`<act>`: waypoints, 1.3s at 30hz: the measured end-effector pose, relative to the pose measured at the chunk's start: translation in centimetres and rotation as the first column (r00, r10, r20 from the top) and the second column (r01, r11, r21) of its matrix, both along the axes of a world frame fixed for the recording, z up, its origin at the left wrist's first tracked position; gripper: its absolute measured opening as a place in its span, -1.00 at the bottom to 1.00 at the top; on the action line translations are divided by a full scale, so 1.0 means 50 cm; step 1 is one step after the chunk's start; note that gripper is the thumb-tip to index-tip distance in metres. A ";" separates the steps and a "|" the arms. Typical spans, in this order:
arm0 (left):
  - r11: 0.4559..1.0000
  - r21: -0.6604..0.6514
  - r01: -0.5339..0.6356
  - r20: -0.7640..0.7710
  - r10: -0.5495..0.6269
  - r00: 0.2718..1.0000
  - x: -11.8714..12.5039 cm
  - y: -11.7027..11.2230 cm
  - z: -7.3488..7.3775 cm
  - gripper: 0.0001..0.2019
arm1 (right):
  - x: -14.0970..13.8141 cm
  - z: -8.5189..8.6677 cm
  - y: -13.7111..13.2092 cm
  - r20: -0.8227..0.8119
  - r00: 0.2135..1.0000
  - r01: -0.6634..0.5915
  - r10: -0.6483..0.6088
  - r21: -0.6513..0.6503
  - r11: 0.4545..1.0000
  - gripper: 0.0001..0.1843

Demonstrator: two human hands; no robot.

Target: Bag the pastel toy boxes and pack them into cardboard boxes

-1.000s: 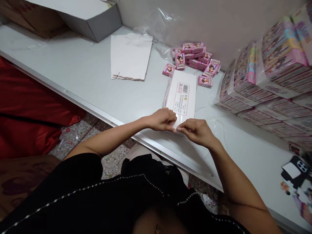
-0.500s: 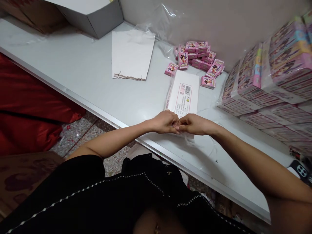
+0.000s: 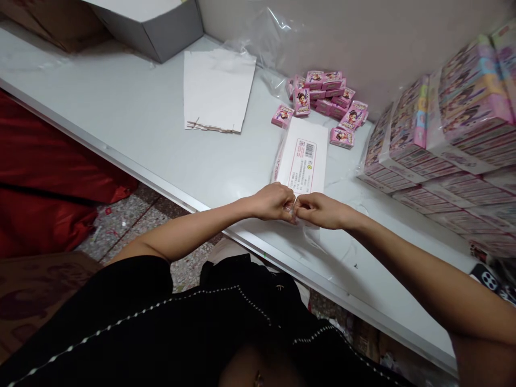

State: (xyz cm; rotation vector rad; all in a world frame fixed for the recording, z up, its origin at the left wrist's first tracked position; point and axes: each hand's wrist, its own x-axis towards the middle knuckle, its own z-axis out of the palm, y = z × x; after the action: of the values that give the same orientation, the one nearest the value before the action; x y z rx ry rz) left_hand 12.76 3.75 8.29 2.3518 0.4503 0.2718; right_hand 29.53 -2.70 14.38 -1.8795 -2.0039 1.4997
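A white box (image 3: 299, 156) with red-framed print and a barcode lies on the white table, wrapped in clear plastic. At its near end my left hand (image 3: 276, 201) is closed, pinching the clear plastic wrap (image 3: 309, 234). My right hand (image 3: 320, 209) is right beside it, fingers also pinched on the plastic, knuckles nearly touching the left. The fingertips partly hide the plastic between them. Just beyond the box sits a heap of small pink boxes (image 3: 301, 102) with a cartoon figure.
White card sheets (image 3: 220, 88) are stacked left of the pink boxes. A grey box (image 3: 173, 33) stands at the back left. Plastic-wrapped packs (image 3: 407, 134) are piled along the right. A phone (image 3: 488, 279) rests at the right, and the table's front edge (image 3: 258, 244) runs below my forearms.
My hands stay at the box's near end, with the fingers shifted slightly on the plastic and the right hand a little lower. The box has hardly moved.
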 end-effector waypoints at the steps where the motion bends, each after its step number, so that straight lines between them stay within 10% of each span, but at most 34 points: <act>1: 1.000 -0.002 -0.003 -0.008 0.003 1.000 0.000 0.000 0.002 -0.63 | -0.003 -0.001 -0.001 -0.051 0.998 0.036 -0.037 -0.018 0.999 -0.78; 6: 0.999 -0.037 0.006 -0.051 -0.008 0.999 0.000 0.001 0.011 -0.62 | 0.020 0.074 -0.020 -0.436 0.848 0.345 -0.302 0.021 0.939 -0.72; 9: 0.998 -0.068 0.014 -0.068 -0.018 0.998 -0.002 0.002 0.016 -0.62 | 0.107 0.125 -0.070 -0.611 0.700 0.634 -0.369 0.295 0.715 -0.51; 12: 0.997 -0.073 0.011 -0.073 -0.017 0.997 -0.002 0.001 0.020 -0.62 | 0.223 0.096 -0.144 -0.285 0.772 0.625 -0.568 0.501 0.598 -0.33; 16: 0.996 -0.094 0.006 -0.082 -0.014 0.997 -0.003 -0.001 0.028 -0.62 | 0.293 -0.008 -0.251 0.151 0.735 0.544 -0.661 0.450 0.708 -0.37; 19: 0.993 -0.118 -0.011 -0.092 0.000 0.996 -0.002 -0.004 0.035 -0.62 | 0.229 -0.050 -0.306 0.296 0.728 0.364 -0.619 0.598 0.714 -0.52; 27: 0.988 -0.148 -0.038 -0.100 0.024 0.995 0.004 -0.006 0.036 -0.66 | -0.024 -0.113 -0.271 0.059 0.899 0.062 -0.435 0.964 0.260 -0.75; 33: 0.965 -0.251 -0.077 -0.111 0.050 0.993 -0.010 0.000 0.037 -0.64 | 0.025 -0.124 -0.298 -0.191 0.885 0.320 -0.425 0.912 0.256 -0.95; 39: 0.977 -0.209 -0.034 -0.149 0.003 0.989 0.002 0.004 0.043 -0.61 | 0.047 -0.154 -0.271 -0.577 0.581 0.808 -0.574 0.496 0.318 -0.79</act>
State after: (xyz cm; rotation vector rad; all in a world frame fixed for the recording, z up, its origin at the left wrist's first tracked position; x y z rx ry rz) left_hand 12.86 3.94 10.43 2.1681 0.5450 0.0543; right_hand 31.87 -16.25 6.68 -1.6215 -1.0398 0.5191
